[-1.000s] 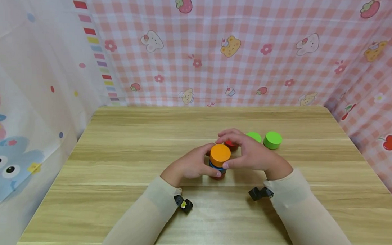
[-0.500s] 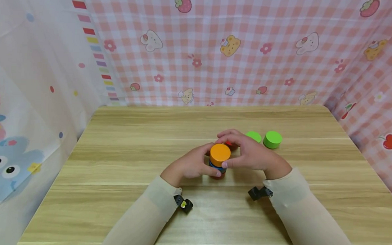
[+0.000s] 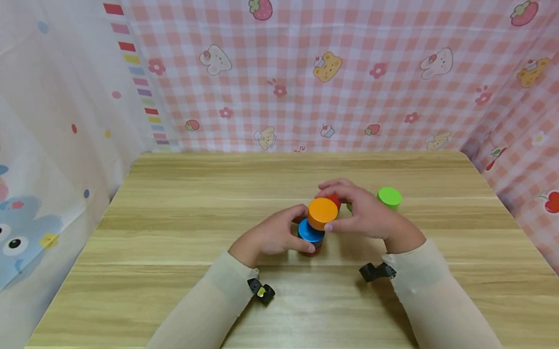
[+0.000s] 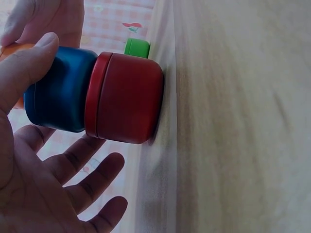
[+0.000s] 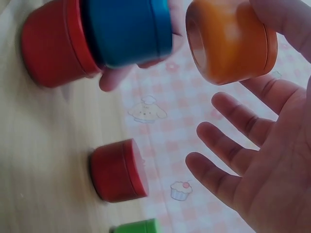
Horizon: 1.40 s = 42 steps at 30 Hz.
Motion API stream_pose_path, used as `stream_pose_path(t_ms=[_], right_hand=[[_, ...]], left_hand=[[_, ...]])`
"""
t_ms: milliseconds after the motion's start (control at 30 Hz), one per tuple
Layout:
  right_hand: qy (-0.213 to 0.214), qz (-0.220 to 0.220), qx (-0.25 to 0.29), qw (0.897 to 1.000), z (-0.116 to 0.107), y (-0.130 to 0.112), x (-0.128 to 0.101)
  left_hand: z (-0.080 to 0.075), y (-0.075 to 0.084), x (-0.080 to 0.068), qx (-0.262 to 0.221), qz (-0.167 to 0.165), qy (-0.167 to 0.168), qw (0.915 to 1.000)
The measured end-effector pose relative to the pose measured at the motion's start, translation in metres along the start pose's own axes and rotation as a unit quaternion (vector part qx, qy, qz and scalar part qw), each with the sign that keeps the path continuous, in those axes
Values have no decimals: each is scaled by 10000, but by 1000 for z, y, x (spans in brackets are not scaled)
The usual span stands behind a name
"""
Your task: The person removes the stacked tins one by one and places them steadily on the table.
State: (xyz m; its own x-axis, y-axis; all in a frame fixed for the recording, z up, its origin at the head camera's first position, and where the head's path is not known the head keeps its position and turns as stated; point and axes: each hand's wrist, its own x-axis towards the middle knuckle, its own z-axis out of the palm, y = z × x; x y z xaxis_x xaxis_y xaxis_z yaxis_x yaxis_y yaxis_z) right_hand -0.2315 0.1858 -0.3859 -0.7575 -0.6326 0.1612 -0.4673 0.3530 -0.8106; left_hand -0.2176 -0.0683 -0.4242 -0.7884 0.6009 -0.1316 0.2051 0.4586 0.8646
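Note:
Near the middle of the table, a blue lidded tin [image 3: 311,231] stands on a red lidded tin [image 4: 129,99]. My left hand [image 3: 275,232] pinches the blue one between thumb and index finger, its other fingers spread. In my right hand [image 3: 368,216], thumb and index finger pinch an orange lidded tin [image 3: 323,213]. The right wrist view shows a gap between the orange tin [image 5: 231,41] and the blue tin [image 5: 129,31]. The lower red tin is mostly hidden in the head view.
Behind the right hand, a second red tin [image 5: 119,170] stands on the wooden table [image 3: 204,208]. One green tin [image 3: 389,198] sits to its right; another green tin is mostly covered by the hand. A checked curtain [image 3: 283,67] hangs along the back.
My right hand has lifted the orange tin off the blue one and moved it slightly right and back, uncovering the blue top. The left hand has stayed in place.

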Motion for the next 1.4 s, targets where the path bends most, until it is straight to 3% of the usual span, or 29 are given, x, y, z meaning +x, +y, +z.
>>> stream_pose_path(t_ms=[367, 1400], right_hand=[[303, 178, -363, 9987, -17, 1, -6], [847, 662, -38, 9942, -51, 19, -21]], left_hand=[[0, -1, 0, -66, -39, 33, 10000], [2, 0, 1, -100, -133, 91, 9998]])
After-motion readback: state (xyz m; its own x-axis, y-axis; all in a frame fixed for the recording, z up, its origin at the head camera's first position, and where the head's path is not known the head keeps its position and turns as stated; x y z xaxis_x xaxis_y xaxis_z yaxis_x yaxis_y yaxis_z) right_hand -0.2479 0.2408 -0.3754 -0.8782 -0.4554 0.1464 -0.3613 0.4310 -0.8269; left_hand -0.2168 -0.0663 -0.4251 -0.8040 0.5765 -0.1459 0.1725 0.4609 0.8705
